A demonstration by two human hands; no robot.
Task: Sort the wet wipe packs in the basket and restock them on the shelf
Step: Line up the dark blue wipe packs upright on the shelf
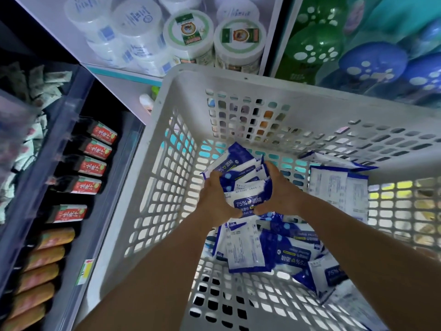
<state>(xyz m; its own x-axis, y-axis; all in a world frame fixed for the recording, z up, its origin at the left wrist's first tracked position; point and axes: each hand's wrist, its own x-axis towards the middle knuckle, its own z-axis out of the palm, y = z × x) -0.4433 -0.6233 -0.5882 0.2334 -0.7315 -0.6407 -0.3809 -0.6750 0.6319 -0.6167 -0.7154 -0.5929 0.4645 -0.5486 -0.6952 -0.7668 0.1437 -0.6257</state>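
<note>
A grey-white perforated plastic basket [181,96] fills the middle of the view. Inside it, my left hand [214,199] and my right hand [281,189] together grip a stack of several blue-and-white wet wipe packs [245,185], held above the basket floor. More loose wipe packs [257,247] lie on the basket bottom below the hands, some face down. Other packs [338,187] lean against the right wall.
To the left, a dark shelf holds a row of red-labelled bottles [95,149] and orange packets [45,256]. Behind the basket stand white round tubs [188,34] on a white shelf. Green and blue spotted objects [372,63] sit at the upper right.
</note>
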